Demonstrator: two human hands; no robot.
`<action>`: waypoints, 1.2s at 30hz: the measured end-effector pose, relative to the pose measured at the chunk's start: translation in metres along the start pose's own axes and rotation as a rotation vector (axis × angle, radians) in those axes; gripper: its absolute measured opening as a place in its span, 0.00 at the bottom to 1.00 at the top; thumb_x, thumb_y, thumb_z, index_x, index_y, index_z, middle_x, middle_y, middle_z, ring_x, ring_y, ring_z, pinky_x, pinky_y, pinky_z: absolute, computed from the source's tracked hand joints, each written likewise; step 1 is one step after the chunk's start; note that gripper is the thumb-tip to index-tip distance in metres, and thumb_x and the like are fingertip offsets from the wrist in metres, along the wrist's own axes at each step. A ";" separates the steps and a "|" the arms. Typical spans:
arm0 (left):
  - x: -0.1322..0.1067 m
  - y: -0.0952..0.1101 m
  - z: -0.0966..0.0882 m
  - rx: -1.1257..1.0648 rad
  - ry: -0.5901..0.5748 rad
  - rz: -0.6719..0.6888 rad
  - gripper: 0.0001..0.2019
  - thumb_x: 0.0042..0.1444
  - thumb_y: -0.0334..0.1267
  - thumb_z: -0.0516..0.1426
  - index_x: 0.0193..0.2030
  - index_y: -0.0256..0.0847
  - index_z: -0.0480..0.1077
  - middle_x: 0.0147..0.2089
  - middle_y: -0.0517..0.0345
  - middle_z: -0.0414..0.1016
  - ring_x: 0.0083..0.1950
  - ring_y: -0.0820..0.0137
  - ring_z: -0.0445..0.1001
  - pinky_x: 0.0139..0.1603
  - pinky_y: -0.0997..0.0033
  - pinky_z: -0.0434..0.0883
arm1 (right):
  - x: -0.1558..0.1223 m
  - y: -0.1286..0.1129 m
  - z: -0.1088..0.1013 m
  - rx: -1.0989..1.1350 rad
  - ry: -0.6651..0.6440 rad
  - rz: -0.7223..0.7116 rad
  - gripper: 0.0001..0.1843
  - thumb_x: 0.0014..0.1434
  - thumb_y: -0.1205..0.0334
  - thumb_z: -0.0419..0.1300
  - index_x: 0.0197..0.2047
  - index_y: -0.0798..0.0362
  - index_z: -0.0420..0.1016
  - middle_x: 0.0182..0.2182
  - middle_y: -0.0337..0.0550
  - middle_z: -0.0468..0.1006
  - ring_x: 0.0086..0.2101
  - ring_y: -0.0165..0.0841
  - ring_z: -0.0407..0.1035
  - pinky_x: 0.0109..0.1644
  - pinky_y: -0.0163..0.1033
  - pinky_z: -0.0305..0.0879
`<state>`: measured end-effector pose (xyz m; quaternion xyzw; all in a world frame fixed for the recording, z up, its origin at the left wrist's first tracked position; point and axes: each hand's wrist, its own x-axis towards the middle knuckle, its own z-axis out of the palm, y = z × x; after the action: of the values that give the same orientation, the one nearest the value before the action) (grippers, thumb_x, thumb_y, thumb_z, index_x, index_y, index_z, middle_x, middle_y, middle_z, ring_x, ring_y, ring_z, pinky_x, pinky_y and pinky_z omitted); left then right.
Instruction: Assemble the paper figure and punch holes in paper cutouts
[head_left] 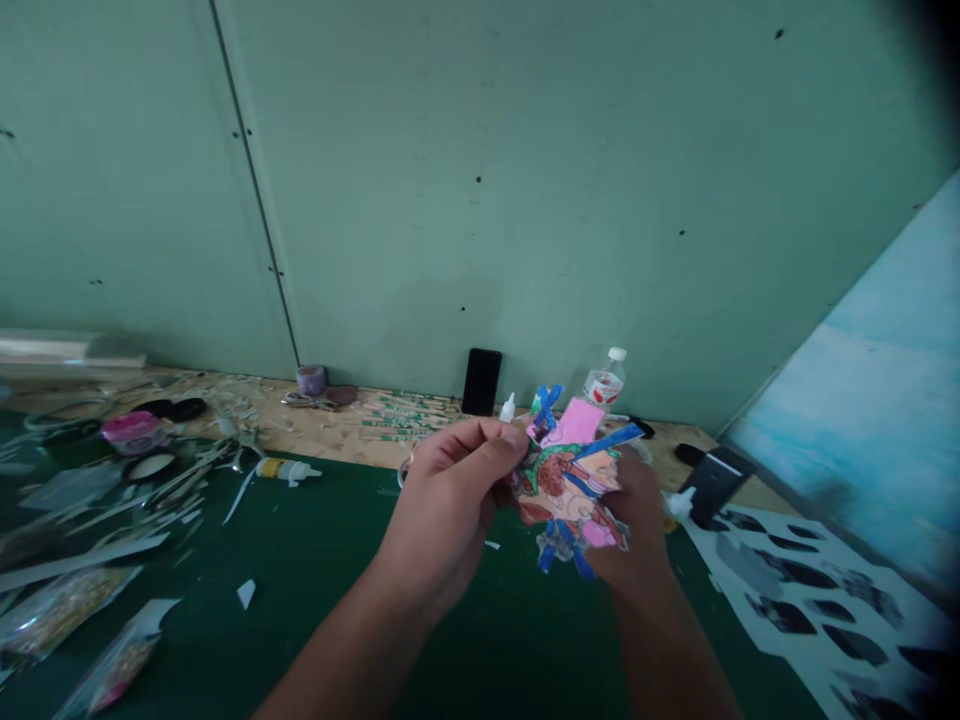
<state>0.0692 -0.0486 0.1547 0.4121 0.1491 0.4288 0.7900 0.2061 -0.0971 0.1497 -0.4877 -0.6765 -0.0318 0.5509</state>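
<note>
A coloured paper cutout [566, 480] is held up in front of me, with pink, blue, green and reddish-brown parts and blue strips sticking out. My left hand [461, 470] pinches its left edge between thumb and fingers. Behind its right side is my right hand [637, 510], close up against the cutout. The fingers of that hand are hidden by the cutout, so their grip does not show.
A dark phone [481, 381] leans on the green wall near a clear bottle [604, 380]. A glue bottle [285, 470], a pink tub [135, 432], sticks and plastic bags [67, 610] lie left. A printed sheet [817, 580] and a black box [721, 485] are right.
</note>
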 end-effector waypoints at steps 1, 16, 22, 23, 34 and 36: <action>0.000 0.000 0.000 -0.004 -0.001 0.002 0.11 0.50 0.39 0.65 0.25 0.37 0.70 0.25 0.61 0.65 0.24 0.77 0.64 0.24 0.76 0.65 | -0.001 0.000 0.000 -0.019 0.006 0.011 0.12 0.56 0.61 0.53 0.21 0.47 0.66 0.21 0.41 0.72 0.22 0.36 0.66 0.27 0.41 0.61; -0.002 0.001 0.002 -0.017 0.018 0.032 0.11 0.51 0.38 0.64 0.24 0.36 0.70 0.24 0.61 0.65 0.23 0.77 0.63 0.23 0.77 0.65 | -0.005 0.004 0.004 -0.072 0.114 -0.139 0.09 0.55 0.69 0.55 0.26 0.47 0.66 0.22 0.37 0.73 0.23 0.34 0.67 0.26 0.39 0.57; -0.002 -0.001 0.001 -0.043 0.010 0.052 0.10 0.52 0.37 0.63 0.25 0.36 0.70 0.23 0.61 0.66 0.23 0.77 0.64 0.23 0.78 0.66 | -0.007 0.003 0.005 -0.038 0.129 -0.075 0.09 0.51 0.71 0.52 0.28 0.47 0.67 0.22 0.37 0.74 0.22 0.34 0.67 0.27 0.39 0.60; -0.002 -0.001 0.000 -0.046 0.006 0.051 0.09 0.52 0.37 0.63 0.25 0.36 0.71 0.23 0.61 0.66 0.23 0.77 0.65 0.23 0.78 0.66 | -0.008 0.004 0.005 -0.026 0.126 -0.067 0.09 0.52 0.71 0.52 0.28 0.47 0.67 0.22 0.37 0.74 0.22 0.34 0.67 0.27 0.39 0.61; -0.003 0.000 0.003 -0.021 -0.005 0.032 0.12 0.52 0.38 0.63 0.23 0.35 0.69 0.23 0.62 0.64 0.23 0.78 0.63 0.23 0.79 0.66 | 0.000 0.002 0.007 -0.087 0.197 -0.245 0.11 0.53 0.70 0.52 0.22 0.48 0.63 0.17 0.34 0.68 0.18 0.31 0.63 0.22 0.35 0.56; -0.003 0.000 0.003 -0.018 -0.011 0.030 0.12 0.52 0.38 0.63 0.23 0.35 0.68 0.22 0.62 0.64 0.23 0.78 0.63 0.23 0.79 0.66 | 0.001 0.001 0.006 -0.097 0.193 -0.260 0.11 0.54 0.69 0.51 0.21 0.48 0.63 0.17 0.34 0.67 0.17 0.31 0.63 0.21 0.35 0.56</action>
<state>0.0690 -0.0527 0.1564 0.4096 0.1347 0.4399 0.7878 0.2027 -0.0924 0.1473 -0.4170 -0.6755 -0.1821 0.5803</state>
